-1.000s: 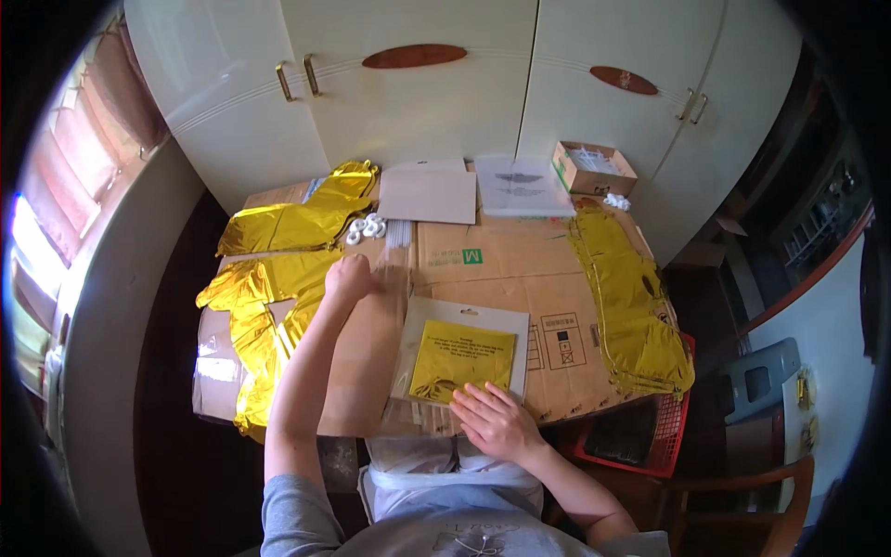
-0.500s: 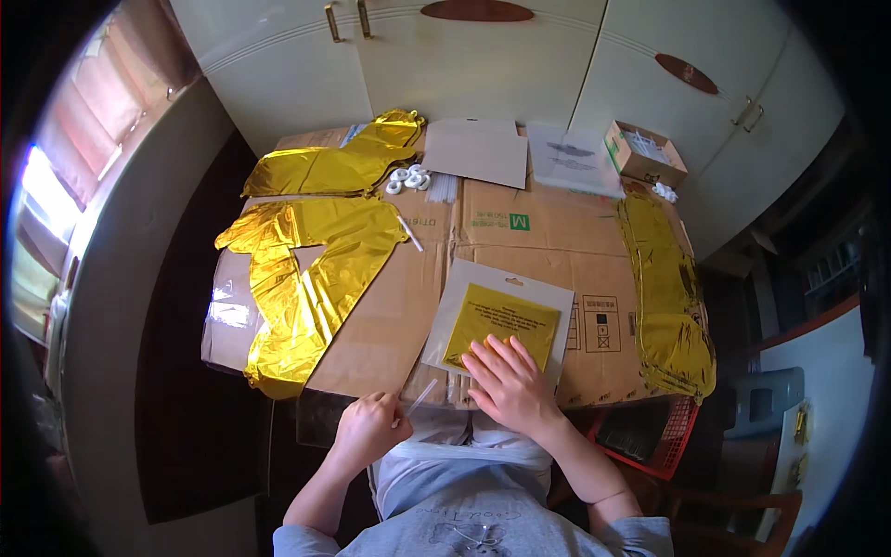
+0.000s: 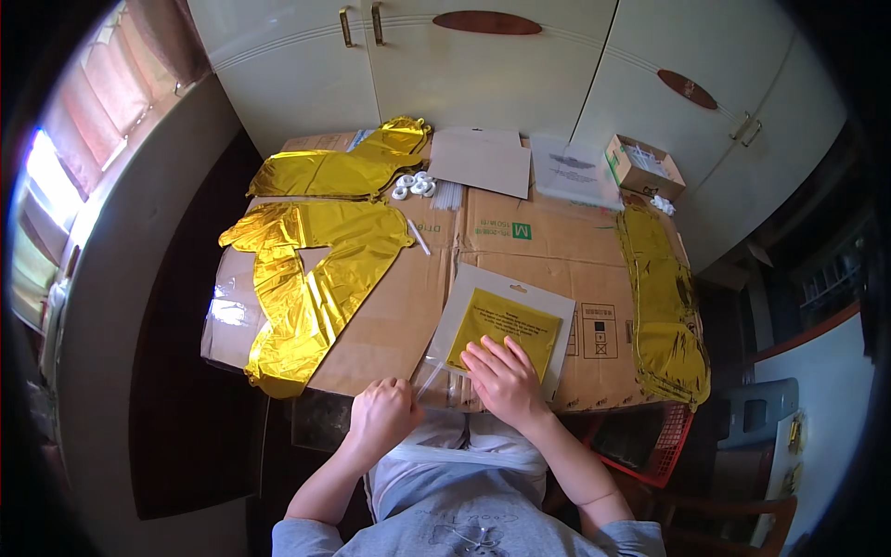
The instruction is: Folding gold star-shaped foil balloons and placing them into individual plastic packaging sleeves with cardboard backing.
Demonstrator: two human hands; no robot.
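Observation:
A clear plastic bag (image 3: 553,302) with a hang hole holds a folded gold foil balloon (image 3: 501,325) with dark printing on it; it lies at the table's near middle. Across the packet's lower part rests my right hand (image 3: 509,381), fingers stretched out flat. My left hand (image 3: 385,413), closed in a fist at the near edge, grips a thin clear straw (image 3: 432,376). The straw's tip points up and right toward the bag's lower left corner. The fingers' inner side is hidden.
Flat gold foil balloons (image 3: 362,265) lie at left, and a dark-marked gold stack (image 3: 664,306) at right. White ribbon rolls (image 3: 415,186), clear straws (image 3: 447,195), grey cards (image 3: 483,162), clear bags (image 3: 575,172) and a small box (image 3: 645,167) stand along the back of the cardboard (image 3: 371,343).
My left hand has moved slightly up and right with the straw, whose tip now reaches the bag's lower left corner. My right hand stays flat on the packet.

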